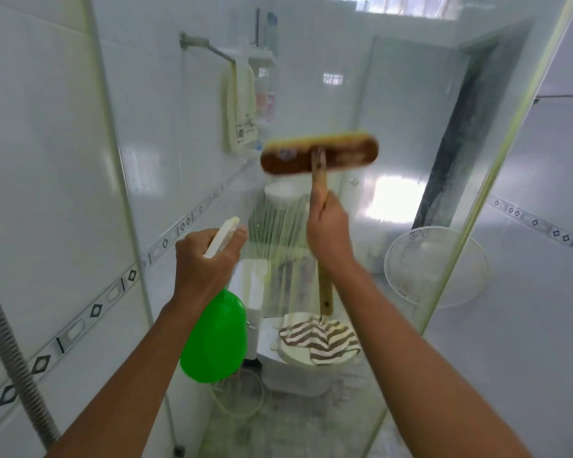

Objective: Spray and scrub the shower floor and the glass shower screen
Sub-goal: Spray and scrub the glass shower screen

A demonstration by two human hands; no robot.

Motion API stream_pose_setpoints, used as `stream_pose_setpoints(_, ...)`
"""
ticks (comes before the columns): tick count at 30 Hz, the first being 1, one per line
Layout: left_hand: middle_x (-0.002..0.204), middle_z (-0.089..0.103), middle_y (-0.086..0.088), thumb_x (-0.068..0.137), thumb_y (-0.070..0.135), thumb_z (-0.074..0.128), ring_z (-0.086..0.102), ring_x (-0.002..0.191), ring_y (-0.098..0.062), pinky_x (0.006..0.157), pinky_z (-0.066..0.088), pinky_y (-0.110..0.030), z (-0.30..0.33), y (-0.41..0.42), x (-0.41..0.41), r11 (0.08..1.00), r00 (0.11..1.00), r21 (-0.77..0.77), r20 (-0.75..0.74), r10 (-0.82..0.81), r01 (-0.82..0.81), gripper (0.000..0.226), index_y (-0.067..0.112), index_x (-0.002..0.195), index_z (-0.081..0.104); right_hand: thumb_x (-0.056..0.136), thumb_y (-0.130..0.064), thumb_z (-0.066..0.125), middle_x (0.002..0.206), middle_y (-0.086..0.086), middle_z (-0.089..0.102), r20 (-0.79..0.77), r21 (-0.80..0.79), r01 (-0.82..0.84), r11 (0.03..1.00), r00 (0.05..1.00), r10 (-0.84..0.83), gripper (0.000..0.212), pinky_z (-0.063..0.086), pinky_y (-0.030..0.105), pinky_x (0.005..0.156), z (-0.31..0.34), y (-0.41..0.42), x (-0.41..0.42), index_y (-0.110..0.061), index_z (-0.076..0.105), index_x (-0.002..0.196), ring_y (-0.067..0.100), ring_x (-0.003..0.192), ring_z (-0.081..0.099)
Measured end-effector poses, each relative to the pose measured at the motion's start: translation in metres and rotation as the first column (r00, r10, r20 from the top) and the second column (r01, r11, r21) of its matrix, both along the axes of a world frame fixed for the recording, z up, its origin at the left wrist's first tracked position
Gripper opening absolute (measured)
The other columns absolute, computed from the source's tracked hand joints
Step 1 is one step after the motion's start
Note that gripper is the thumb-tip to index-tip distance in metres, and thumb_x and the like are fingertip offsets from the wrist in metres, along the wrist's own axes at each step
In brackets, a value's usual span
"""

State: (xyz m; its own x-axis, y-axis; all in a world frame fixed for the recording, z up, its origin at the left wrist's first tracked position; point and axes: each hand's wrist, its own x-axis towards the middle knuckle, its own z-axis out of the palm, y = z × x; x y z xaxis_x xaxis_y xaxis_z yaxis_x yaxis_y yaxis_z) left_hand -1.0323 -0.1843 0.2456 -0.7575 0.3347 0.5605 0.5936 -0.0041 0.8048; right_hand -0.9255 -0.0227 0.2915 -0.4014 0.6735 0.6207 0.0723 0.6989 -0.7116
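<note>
The glass shower screen [394, 120] stands right in front of me, wet and streaked. My right hand [328, 228] grips the wooden handle of a scrub brush [318, 155], whose brown head with yellow bristles is held crosswise against the glass at about chest height; it is blurred. My left hand [204, 262] holds a green spray bottle [214, 338] by its white trigger head, nozzle aimed up at the glass, left of the brush. The shower floor is out of view.
Through the glass I see a toilet [295, 371] with a striped cloth [321, 338] on its lid, a white fan [434, 262], a towel [239, 110] on a rail and a dark doorway. A ribbed shower hose [10, 352] hangs at the left wall.
</note>
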Motion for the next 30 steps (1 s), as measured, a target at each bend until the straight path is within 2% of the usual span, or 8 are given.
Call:
stream_pose_setpoints(4,0.059,0.072,-0.005,0.097,0.046,0.071,0.066,0.054,-0.021,0.058,0.055,-0.035,0.006,0.009,0.007,0.999,0.999,-0.011,-0.010,-0.040,0.040,0.048,0.015,0.061,0.074,0.106,-0.043,0.029,0.068,-0.004,0.050,-0.074,0.021,0.015,1.000,0.997,-0.014,0.040,0.039,0.013,0.045,0.026,0.008,-0.004,-0.015,0.051,0.088,0.005,0.055,0.048)
stream_pose_setpoints(6,0.060,0.073,-0.002,0.097,0.047,0.071,0.069,0.057,-0.020,0.061,0.057,-0.035,0.009,0.012,0.007,0.998,0.998,0.005,-0.005,-0.057,0.057,0.048,0.015,0.062,0.075,0.105,-0.047,0.029,0.066,-0.004,0.052,-0.022,-0.051,-0.007,0.999,1.000,0.006,0.041,0.041,0.014,0.048,-0.040,0.002,0.003,-0.017,0.054,0.093,0.004,0.054,0.050)
stream_pose_setpoints(11,0.058,0.072,-0.002,0.098,0.045,0.070,0.066,0.054,-0.014,0.054,0.046,-0.015,0.014,0.016,0.006,0.998,0.997,0.013,-0.040,-0.065,0.066,0.049,0.014,0.061,0.075,0.093,-0.059,0.021,0.063,0.002,0.057,0.218,-0.228,0.117,0.967,0.974,-0.066,0.056,0.052,0.039,0.059,-0.185,-0.023,0.035,-0.017,0.058,0.097,0.009,0.056,0.057)
stream_pose_setpoints(15,0.057,0.071,-0.004,0.098,0.046,0.070,0.058,0.047,-0.007,0.053,0.045,-0.016,0.013,0.021,0.008,0.997,0.996,0.003,-0.041,-0.077,0.077,0.050,0.013,0.060,0.074,0.102,-0.051,0.028,0.063,-0.002,0.052,0.081,-0.194,0.022,0.981,0.997,-0.006,0.041,0.041,0.018,0.046,-0.128,-0.013,0.034,-0.021,0.055,0.092,0.001,0.049,0.050)
stream_pose_setpoints(21,0.058,0.071,-0.009,0.097,0.049,0.069,0.061,0.047,-0.017,0.053,0.047,-0.025,0.006,0.032,0.021,0.992,0.992,-0.004,-0.020,-0.128,0.128,0.052,0.012,0.060,0.073,0.106,-0.044,0.027,0.068,-0.001,0.051,-0.125,-0.028,0.080,0.996,0.989,-0.083,0.040,0.043,0.021,0.048,0.008,0.020,0.014,-0.018,0.050,0.085,0.005,0.055,0.048)
stream_pose_setpoints(25,0.051,0.066,0.001,0.098,0.042,0.072,0.054,0.042,-0.006,0.050,0.041,-0.015,0.007,0.036,0.030,0.990,0.990,-0.009,-0.004,-0.140,0.140,0.049,0.013,0.059,0.075,0.104,-0.046,0.030,0.064,-0.002,0.053,-0.086,-0.119,0.010,0.993,0.996,-0.021,0.040,0.042,0.017,0.046,-0.088,0.008,0.028,-0.019,0.057,0.096,0.002,0.050,0.050)
stream_pose_setpoints(28,0.044,0.061,0.012,0.098,0.041,0.071,0.054,0.041,-0.005,0.050,0.040,-0.011,0.007,0.038,0.033,0.988,0.988,-0.010,-0.008,-0.153,0.153,0.048,0.014,0.058,0.074,0.098,-0.053,0.025,0.064,-0.002,0.055,0.076,-0.211,0.131,0.969,0.990,-0.117,0.044,0.042,0.026,0.053,-0.185,-0.005,0.052,-0.022,0.055,0.093,0.004,0.053,0.053)
stream_pose_setpoints(30,0.042,0.058,0.013,0.098,0.039,0.071,0.053,0.040,-0.004,0.050,0.039,-0.011,0.008,0.039,0.035,0.986,0.986,-0.011,-0.006,-0.166,0.166,0.048,0.012,0.058,0.073,0.094,-0.058,0.022,0.064,0.002,0.055,0.139,-0.233,0.188,0.954,0.978,-0.158,0.050,0.041,0.027,0.056,-0.202,-0.005,0.061,-0.020,0.053,0.086,0.005,0.055,0.053)
